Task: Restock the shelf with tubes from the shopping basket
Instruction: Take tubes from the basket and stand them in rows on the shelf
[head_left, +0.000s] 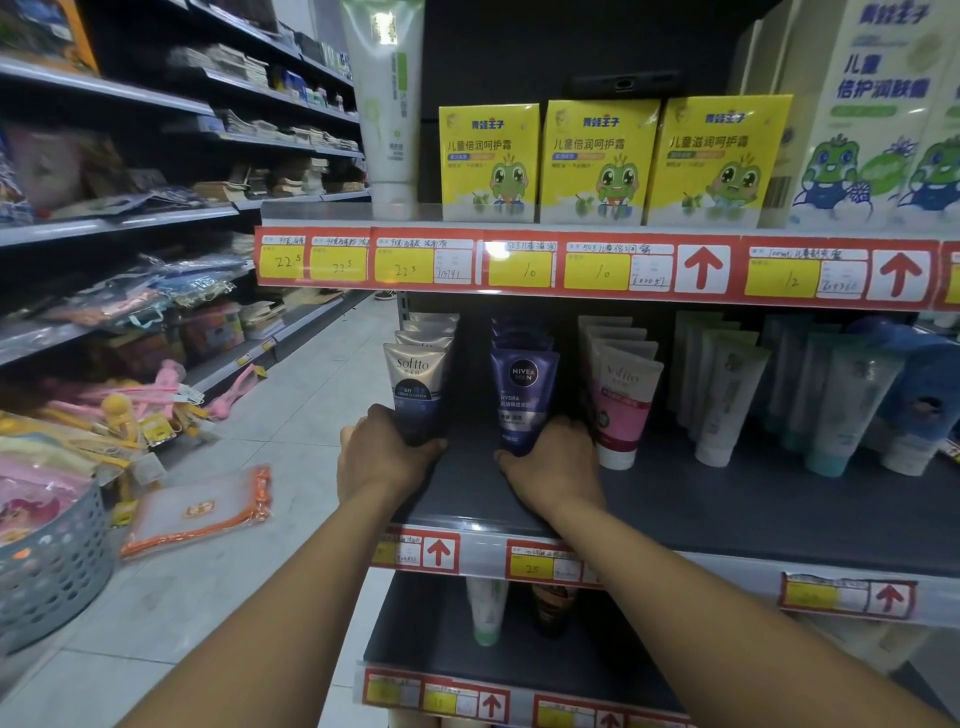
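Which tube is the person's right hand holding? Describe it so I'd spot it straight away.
Find the middle shelf, just under the red and yellow price strip. Two hands reach onto it; the right hand grips the front tube of the second row from the left. This Nivea Men tube is dark blue-purple, unlike the silver Softto tube to its left and the white-and-pink tube to its right.

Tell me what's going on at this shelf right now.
A person is stocking tubes on the middle shelf. The left hand grips the base of the front Softto tube, and the right hand grips the base of the front Nivea Men tube. Both tubes stand upright at the head of their rows, with a gap between the two rows. A grey basket sits on the floor at the left.
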